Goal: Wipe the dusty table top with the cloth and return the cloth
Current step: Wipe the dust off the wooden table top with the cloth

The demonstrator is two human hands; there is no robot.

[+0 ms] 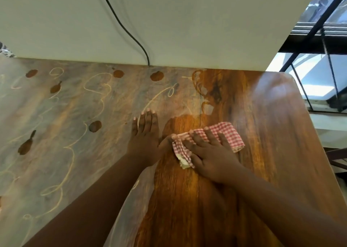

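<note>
The wooden table top [262,126] is shiny brown on its right part. Its left part [56,126] is grey with dust, marked by finger-drawn loops and dark spots. A red-and-white checked cloth [231,134] lies folded near the middle of the table, at the border of the dusty area. My right hand [208,152] presses flat on the cloth with fingers spread. Just left of the cloth my left hand [145,135] rests flat on the table, holding nothing, its thumb touching the cloth's edge.
A pale wall [169,21] runs along the table's far edge, with a black cable [129,32] hanging down it to the table. The table's rounded right edge [308,115] drops off toward a black metal railing [330,73] and a dark chair part [338,156].
</note>
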